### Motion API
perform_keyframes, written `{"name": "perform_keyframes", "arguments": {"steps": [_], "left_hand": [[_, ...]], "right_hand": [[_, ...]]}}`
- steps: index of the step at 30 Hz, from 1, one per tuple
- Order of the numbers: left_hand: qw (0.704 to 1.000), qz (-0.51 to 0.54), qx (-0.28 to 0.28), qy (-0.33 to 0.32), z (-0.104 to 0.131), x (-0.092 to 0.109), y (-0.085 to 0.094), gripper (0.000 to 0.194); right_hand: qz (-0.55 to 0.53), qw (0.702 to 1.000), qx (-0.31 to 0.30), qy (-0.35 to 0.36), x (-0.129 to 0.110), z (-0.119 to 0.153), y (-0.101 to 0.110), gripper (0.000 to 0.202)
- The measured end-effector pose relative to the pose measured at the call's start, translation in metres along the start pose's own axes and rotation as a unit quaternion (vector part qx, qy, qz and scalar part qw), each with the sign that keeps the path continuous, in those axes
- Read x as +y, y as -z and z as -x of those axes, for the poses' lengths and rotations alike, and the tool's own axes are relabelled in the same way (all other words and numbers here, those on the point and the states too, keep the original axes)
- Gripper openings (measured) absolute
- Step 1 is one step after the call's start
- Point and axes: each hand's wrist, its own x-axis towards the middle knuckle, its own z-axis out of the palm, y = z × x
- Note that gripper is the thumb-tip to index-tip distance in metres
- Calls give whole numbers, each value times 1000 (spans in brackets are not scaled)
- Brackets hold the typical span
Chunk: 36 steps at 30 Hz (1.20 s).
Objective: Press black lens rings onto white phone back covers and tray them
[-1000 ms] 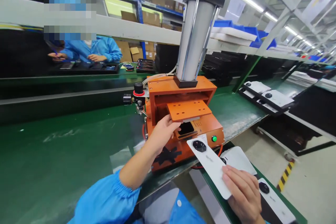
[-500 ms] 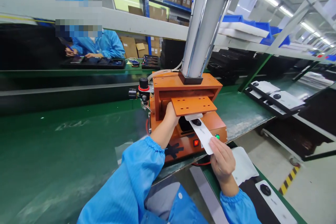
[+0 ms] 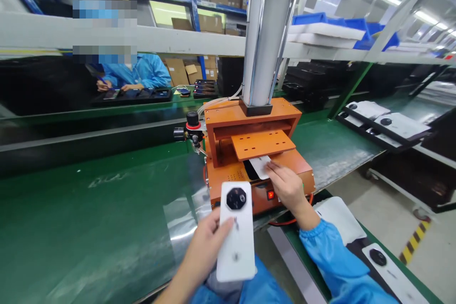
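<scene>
Upper left: co-worker's black tray (image 3: 142, 100) holds dark handsets. Lower centre: left hand (image 3: 204, 247) grasps a white phone (image 3: 237, 256) by its side, thumb across the back, other fingers mostly hidden; likely gripped so for a steady hold, camera end free. Mid-frame, right of it: second white phone (image 3: 260, 167) partly beneath the orange plate (image 3: 263, 145); right hand's (image 3: 288, 187) fingertips pinch its near end, probably to keep fingers out from under the plate. Right of frame: black tray (image 3: 406, 141) with white phones, camera modules visible.
</scene>
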Motion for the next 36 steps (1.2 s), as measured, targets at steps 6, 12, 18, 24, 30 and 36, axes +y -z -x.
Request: {"name": "perform_keyframes", "arguments": {"steps": [6, 12, 18, 24, 30, 36], "left_hand": [[989, -140, -45, -17, 50, -55, 1, 43], [967, -239, -46, -81, 51, -55, 2, 39], [924, -329, -89, -176, 47, -57, -1, 32], [920, -341, -98, -166, 48, -60, -2, 33], [917, -347, -103, -166, 50, -73, -1, 32], [912, -350, -121, -177, 51, -73, -5, 32]], "right_hand": [[25, 992, -121, 26, -2, -38, -11, 39], [-18, 978, -200, -61, -3, -44, -4, 29], [-60, 961, -242, -119, -2, -49, -2, 30], [-64, 952, -277, -118, -7, -54, 8, 34], [-85, 927, -342, -130, 3, -77, 5, 37], [-63, 940, -273, -196, 24, -107, -40, 35]]}}
